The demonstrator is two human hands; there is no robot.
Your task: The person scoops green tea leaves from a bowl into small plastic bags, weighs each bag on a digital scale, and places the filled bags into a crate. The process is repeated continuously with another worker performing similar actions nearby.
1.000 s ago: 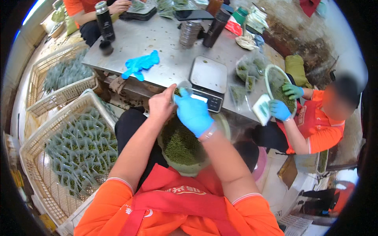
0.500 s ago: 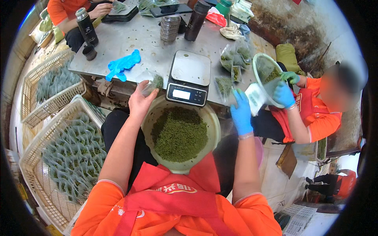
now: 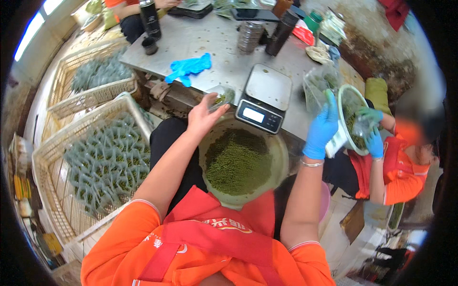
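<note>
My bare left hand holds a small clear plastic bag with some green granules in it, between thumb and fingers, left of the digital scale. The scale's pan holds nothing, and its display is lit. My right hand, in a blue glove, is raised at the table's right side, its fingers closed on a filled clear plastic bag; the fingertips partly hide the grip. A pale basin heaped with loose green granules stands between my knees, below the scale.
Two cream crates of filled bags stand at left. On the metal table lie a blue glove, bottles and a phone. A co-worker at right holds a bag over a green-rimmed bowl. Another person sits far left.
The whole view has shifted, with things now farther right. My right hand has closed on a bag and lifted it. My left hand still holds its small bag. The co-worker's hands have moved over the bowl.
</note>
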